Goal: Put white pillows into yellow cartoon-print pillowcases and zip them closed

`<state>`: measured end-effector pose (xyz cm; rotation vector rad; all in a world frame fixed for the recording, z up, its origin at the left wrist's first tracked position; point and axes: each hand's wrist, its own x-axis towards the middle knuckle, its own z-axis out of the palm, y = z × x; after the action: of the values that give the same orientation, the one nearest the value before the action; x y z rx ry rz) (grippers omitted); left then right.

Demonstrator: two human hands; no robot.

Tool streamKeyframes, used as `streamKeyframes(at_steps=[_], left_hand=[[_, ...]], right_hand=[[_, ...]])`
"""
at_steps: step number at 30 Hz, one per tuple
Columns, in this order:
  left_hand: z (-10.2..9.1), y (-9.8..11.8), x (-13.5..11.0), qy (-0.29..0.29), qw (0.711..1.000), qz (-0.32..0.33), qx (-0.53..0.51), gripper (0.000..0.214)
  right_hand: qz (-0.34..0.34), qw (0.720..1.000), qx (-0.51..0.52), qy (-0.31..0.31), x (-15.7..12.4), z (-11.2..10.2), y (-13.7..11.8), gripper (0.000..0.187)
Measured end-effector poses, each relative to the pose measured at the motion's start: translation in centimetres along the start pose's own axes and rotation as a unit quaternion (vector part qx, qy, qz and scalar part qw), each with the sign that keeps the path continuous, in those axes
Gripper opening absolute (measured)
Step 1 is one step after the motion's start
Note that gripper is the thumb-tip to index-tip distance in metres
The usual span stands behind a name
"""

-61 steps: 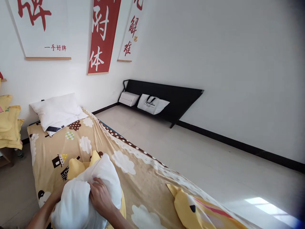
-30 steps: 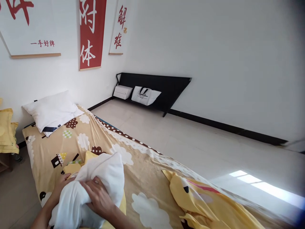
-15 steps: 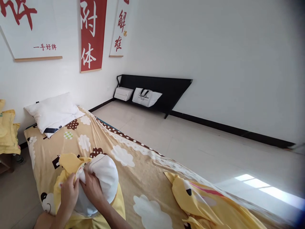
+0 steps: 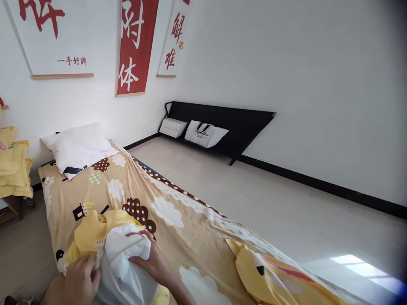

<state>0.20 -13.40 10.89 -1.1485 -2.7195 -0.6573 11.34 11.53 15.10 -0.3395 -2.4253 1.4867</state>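
Observation:
In front of me on the bed a white pillow is bunched up, partly wrapped in a yellow pillowcase. My left hand is closed on the pillowcase's edge, at the left side of the pillow. My right hand grips the pillow from the right, fingers over its top and thumb beneath a fold. Yellow cloth shows behind the pillow and below it at the right. How far the pillow reaches inside is hidden.
A tan patterned sheet covers the bed. Another white pillow lies at its far end, and a yellow printed cloth at the right. Yellow pillows are stacked at the left. A black folding cot leans by the wall behind a white bag.
My hands have moved apart. The right hand has shifted right and now grips the pillow's top; the left has moved down and left with the pillowcase edge. The view has turned slightly left.

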Motion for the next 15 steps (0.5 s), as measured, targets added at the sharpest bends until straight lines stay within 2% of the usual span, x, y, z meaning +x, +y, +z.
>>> streamKeyframes(at_steps=[1, 3, 6, 9, 12, 15], left_hand=[[-0.9, 0.6, 0.9, -0.021, 0.999, -0.016, 0.048, 0.022], [-2.5, 1.9, 3.2, -0.068, 0.990, -0.048, 0.114, 0.026], [-3.4, 3.1, 7.1, -0.164, 0.977, -0.049, 0.130, 0.037], [-2.4, 3.9, 9.8, -0.236, 0.966, -0.037, 0.100, 0.036], [-1.2, 4.8, 10.9, -0.234, 0.969, -0.025, 0.074, 0.021], [-0.6, 6.0, 10.8, -0.166, 0.986, -0.019, 0.008, 0.013]], right_hand=[[-0.002, 1.000, 0.000, -0.002, -0.3, 1.2, -0.3, 0.042], [-0.013, 1.000, 0.010, 0.001, -1.4, 3.4, -0.5, 0.035], [0.017, 0.999, 0.013, 0.034, -3.6, 5.8, 0.5, 0.046], [0.078, 0.994, 0.025, 0.067, -5.5, 7.3, 1.7, 0.054], [0.113, 0.992, 0.034, 0.045, -5.5, 8.1, 1.7, 0.050], [0.112, 0.993, 0.003, 0.047, -3.4, 8.1, 1.2, 0.046]])
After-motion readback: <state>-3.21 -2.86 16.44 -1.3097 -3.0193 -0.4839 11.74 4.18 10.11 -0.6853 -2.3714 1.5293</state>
